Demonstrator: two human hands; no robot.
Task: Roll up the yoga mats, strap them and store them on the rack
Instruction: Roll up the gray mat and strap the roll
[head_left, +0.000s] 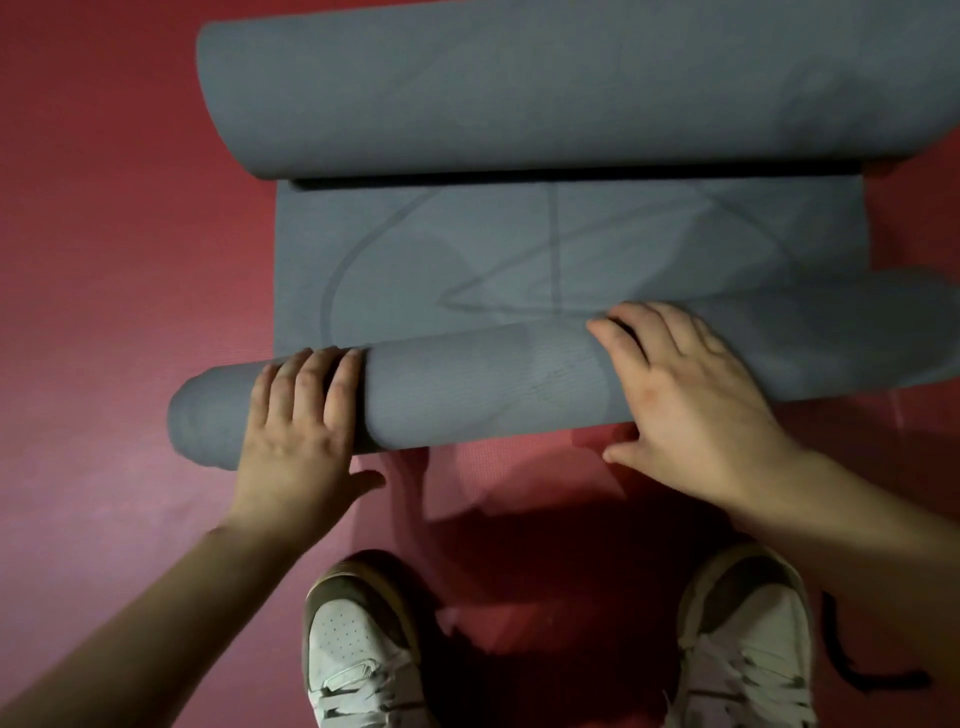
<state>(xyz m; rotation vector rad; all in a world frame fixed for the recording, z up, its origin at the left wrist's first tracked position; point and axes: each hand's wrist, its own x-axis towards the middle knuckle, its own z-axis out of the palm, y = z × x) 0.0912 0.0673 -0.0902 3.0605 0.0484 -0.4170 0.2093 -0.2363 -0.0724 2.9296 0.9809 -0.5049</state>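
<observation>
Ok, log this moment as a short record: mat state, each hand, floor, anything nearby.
mat: grey yoga mat, near end rolled into a tube, far end curled, middle flat
left hand: left hand palm down on the roll's left end
right hand: right hand palm down on the roll, right of centre
floor: red floor mat
nearby: black strap on the floor, white sneakers

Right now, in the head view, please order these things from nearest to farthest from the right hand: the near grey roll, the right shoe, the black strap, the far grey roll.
From the right hand:
1. Near grey roll, directly under the hand.
2. Right shoe, below the hand.
3. Black strap, on the floor by the lower right edge, slightly farther than the shoe.
4. Far grey roll, along the top of the view.
</observation>
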